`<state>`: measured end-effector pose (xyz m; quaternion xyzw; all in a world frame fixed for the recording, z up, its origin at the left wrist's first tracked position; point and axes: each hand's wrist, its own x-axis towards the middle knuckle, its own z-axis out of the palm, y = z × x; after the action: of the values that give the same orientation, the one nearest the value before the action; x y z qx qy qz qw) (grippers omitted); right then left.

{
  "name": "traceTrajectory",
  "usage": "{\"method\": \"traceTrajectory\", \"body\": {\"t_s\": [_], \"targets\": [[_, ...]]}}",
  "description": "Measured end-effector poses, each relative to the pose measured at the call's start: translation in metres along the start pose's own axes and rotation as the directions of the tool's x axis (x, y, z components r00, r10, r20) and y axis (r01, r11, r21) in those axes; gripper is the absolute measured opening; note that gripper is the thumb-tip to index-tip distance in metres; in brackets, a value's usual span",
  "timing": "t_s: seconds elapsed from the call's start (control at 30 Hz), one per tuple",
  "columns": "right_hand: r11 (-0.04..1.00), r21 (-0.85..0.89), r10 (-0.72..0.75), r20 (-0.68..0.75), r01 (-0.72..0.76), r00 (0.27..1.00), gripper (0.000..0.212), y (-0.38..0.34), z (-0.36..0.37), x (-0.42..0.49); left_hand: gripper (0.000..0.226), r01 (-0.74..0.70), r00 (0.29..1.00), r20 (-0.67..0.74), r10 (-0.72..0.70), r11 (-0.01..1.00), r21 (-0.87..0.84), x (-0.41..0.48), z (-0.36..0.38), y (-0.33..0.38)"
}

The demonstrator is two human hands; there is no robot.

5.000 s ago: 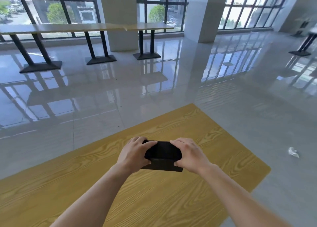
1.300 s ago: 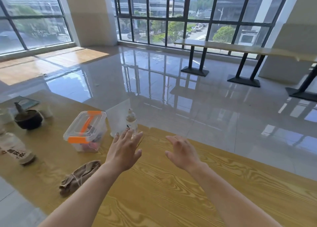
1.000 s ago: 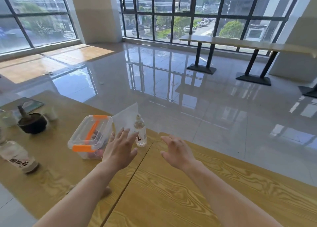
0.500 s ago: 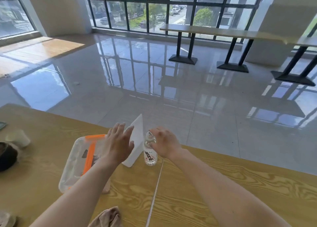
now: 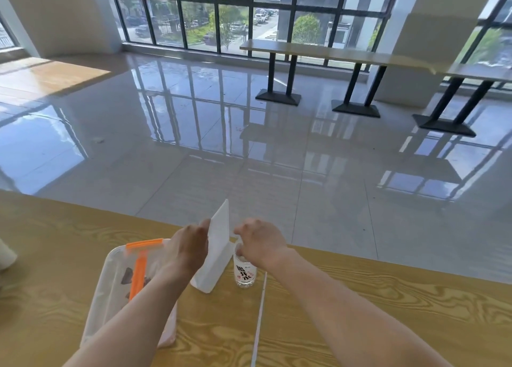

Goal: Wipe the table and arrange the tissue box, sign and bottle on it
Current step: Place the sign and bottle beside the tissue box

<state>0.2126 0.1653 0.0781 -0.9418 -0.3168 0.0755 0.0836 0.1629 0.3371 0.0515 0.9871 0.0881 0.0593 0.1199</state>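
A white upright sign (image 5: 217,244) stands near the far edge of the wooden table (image 5: 388,297). My left hand (image 5: 188,248) grips its left edge, fingers round it. Just to the right of the sign stands a small clear bottle (image 5: 245,273) with black lettering. My right hand (image 5: 259,240) is curled over the bottle's top, which hides the cap. No tissue box is in view.
A clear plastic box (image 5: 122,286) with an orange handle sits left of the sign, under my left forearm. A thin seam (image 5: 259,316) runs between two tabletops. Beyond the table lies a glossy tiled floor with long tables (image 5: 318,52) by the windows.
Both hands have closed in: the left now grips the sign's edge and the right has curled down over the bottle's top. The view has shifted slightly closer.
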Motion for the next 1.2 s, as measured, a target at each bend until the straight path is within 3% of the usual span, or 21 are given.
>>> {"method": "traceTrajectory", "body": {"t_s": [0.07, 0.23, 0.5, 0.87, 1.2], "targets": [[1.000, -0.024, -0.001, -0.030, 0.000, 1.000, 0.009, -0.001, -0.004, -0.005, 0.028, 0.011, 1.000, -0.016, -0.011, 1.000, 0.012, 0.002, 0.002, 0.001], [0.998, 0.050, 0.029, -0.035, -0.027, 0.999, 0.007, 0.002, -0.009, -0.015, 0.032, 0.019, 0.999, -0.034, -0.018, 1.000, 0.018, -0.002, -0.001, 0.007], [0.984, 0.155, 0.105, -0.106, -0.088, 0.989, 0.028, 0.019, -0.019, -0.050, 0.035, -0.019, 0.993, -0.115, 0.019, 1.000, -0.005, -0.015, -0.011, 0.025], [0.957, 0.196, 0.253, -0.209, -0.213, 0.945, 0.033, 0.051, -0.042, -0.129, 0.034, -0.207, 0.963, -0.187, 0.195, 0.977, -0.044, -0.036, -0.022, 0.093], [0.876, 0.225, 0.475, -0.245, -0.427, 0.845, 0.034, 0.090, -0.048, -0.223, 0.031, -0.405, 0.911, -0.145, 0.386, 0.902, -0.147, -0.059, -0.015, 0.171]]}}
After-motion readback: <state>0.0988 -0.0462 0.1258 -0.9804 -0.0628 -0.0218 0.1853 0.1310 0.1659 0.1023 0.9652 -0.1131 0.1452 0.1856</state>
